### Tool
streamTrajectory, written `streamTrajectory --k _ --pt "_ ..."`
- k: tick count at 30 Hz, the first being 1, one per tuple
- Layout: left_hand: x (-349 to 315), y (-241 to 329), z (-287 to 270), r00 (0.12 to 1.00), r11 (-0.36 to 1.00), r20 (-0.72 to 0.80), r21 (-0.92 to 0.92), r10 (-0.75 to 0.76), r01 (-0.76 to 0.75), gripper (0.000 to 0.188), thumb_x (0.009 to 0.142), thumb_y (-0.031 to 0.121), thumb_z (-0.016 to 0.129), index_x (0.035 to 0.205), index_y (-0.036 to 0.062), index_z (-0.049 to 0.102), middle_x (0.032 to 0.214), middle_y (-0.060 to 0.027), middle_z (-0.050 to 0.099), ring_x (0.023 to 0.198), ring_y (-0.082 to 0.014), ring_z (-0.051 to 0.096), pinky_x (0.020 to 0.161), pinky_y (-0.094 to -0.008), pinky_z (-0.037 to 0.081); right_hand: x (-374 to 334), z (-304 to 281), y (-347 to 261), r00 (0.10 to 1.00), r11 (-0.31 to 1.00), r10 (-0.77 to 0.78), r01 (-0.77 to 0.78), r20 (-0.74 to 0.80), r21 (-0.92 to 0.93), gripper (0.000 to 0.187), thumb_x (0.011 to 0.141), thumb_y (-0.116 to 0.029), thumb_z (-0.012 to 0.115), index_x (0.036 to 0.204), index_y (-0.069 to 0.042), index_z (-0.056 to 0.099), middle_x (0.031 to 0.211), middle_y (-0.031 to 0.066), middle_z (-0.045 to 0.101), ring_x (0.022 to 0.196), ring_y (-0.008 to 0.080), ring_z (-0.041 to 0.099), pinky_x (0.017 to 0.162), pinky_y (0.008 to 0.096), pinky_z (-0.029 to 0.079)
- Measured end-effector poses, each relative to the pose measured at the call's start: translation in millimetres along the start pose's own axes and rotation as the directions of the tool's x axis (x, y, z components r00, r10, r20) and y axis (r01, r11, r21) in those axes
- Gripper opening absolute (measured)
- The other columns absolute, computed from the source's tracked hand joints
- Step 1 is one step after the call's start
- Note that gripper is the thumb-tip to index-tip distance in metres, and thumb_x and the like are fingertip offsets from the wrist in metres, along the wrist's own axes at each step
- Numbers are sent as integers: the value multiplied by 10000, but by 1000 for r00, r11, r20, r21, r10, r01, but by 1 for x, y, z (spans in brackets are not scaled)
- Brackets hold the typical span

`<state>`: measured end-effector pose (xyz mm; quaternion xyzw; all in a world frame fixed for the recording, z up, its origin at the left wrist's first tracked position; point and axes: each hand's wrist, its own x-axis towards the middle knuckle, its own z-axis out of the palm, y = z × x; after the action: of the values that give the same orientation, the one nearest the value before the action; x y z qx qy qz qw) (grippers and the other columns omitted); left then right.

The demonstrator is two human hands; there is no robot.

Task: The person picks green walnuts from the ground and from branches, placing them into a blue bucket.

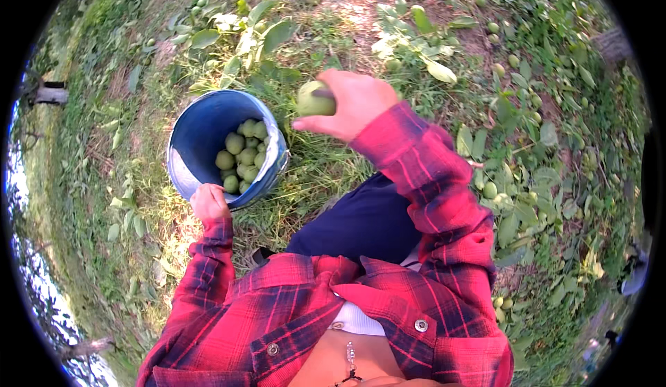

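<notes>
A blue bucket (201, 120) stands on the grass to the left, its mouth tipped toward me. Inside it lie several round green walnuts (248, 157), still in their husks. The near rim is gripped by my left hand (210, 202), fingers closed over the edge. To the right of the bucket and apart from it, my right hand (361, 102) holds one green walnut (313, 100) between thumb and fingers. Part of that walnut is covered by the fingers, and shadow darkens one side of it.
More green walnuts (490, 190) lie scattered in the grass on the right and at the far side. Fallen leafy twigs (267, 37) lie beyond the bucket. Tree trunks (614, 44) stand at the edges of view. My dark-trousered leg (361, 220) is close to the bucket.
</notes>
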<state>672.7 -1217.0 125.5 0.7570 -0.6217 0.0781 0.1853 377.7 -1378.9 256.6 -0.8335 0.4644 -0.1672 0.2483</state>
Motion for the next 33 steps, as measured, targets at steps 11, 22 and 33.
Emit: streamTrajectory --k 11,22,33 --pt "-1 21 -9 996 980 82 -198 34 -17 182 731 58 370 582 74 473 590 -34 510 638 -212 509 636 -321 373 51 53 260 811 810 567 -581 -145 -79 179 694 -193 573 844 -97 584 807 99 588 744 212 568 667 290 434" --pt "8 13 -7 990 996 142 -93 -6 19 223 734 141 327 581 54 465 586 -48 495 708 -245 510 694 -314 319 154 157 312 635 536 771 -613 40 -581 623 559 -241 699 1108 -187 409 1015 85 518 945 226 494 767 342 395" --pt "7 15 -6 985 997 170 -70 -20 32 211 720 132 330 575 67 468 584 -26 496 727 -221 512 691 -323 309 144 124 80 968 829 -246 234 -44 508 432 571 -224 708 904 -3 543 815 63 492 732 127 509 591 207 456"
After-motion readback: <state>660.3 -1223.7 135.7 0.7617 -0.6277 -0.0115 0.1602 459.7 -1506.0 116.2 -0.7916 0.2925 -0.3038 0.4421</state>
